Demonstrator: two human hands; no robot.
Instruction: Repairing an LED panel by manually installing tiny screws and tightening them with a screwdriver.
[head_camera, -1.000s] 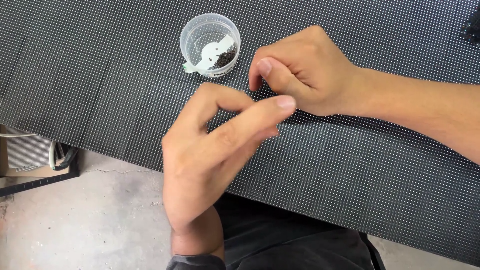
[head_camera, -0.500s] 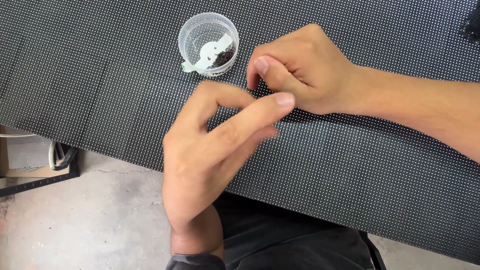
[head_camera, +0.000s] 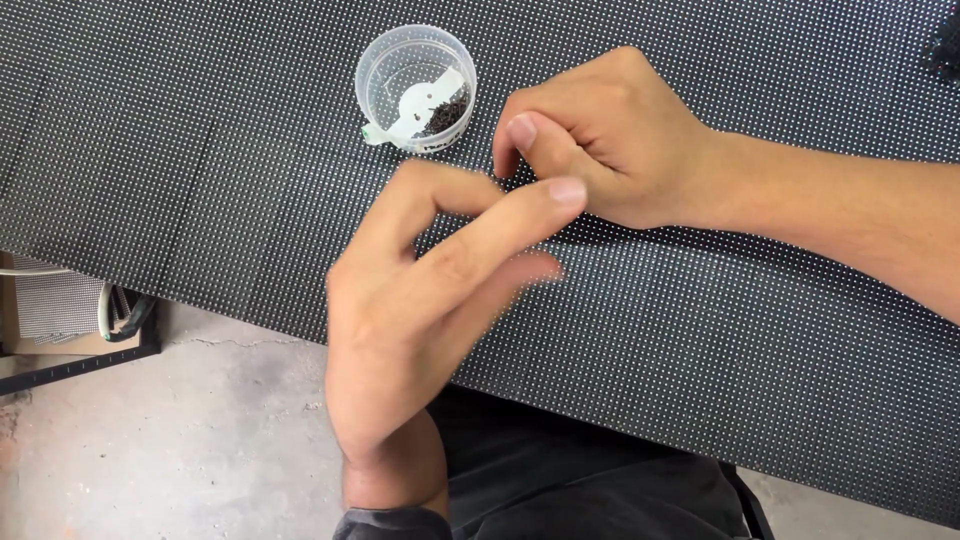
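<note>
A large black panel (head_camera: 700, 330) studded with a fine grid of small pale dots lies flat as the worktop surface, and both hands meet on it just below and to the right of a small clear plastic cup (head_camera: 415, 88). The right hand (head_camera: 610, 135) rests on the panel right of the cup, its fingers curled in and the thumb pressed down toward the forefinger tip against the dotted face; whether anything tiny sits between those fingertips cannot be told. The left hand (head_camera: 420, 300) comes up from below the cup, its thumb and forefinger bent into a ring whose tips close together right beside the right thumb, while the middle finger stretches straight out toward the right hand and the remaining fingers trail beneath, slightly blurred. Nothing can be made out in the pinch. The cup stands upright on the panel, near both hands but touching neither, and holds a heap of small dark bits along with a white flat plastic piece lying across its bottom. Below the panel's near edge, left of the cup, bare grey concrete floor (head_camera: 180, 440) shows.
</note>
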